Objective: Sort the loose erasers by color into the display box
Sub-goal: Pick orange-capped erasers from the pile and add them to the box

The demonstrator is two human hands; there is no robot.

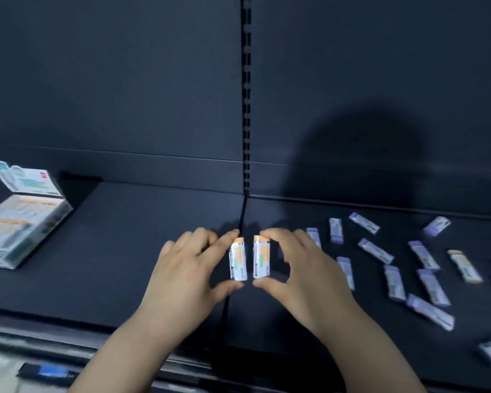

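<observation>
pinching two oblong orange-tipped erasers (250,258) upright, both hands (182,268) close together.

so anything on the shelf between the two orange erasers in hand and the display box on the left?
Nothing visible. The left hand and right hand each pinch an orange eraser near the shelf seam. The dark shelf between them and the display box is bare; the loose purple erasers lie on the opposite side.
</observation>
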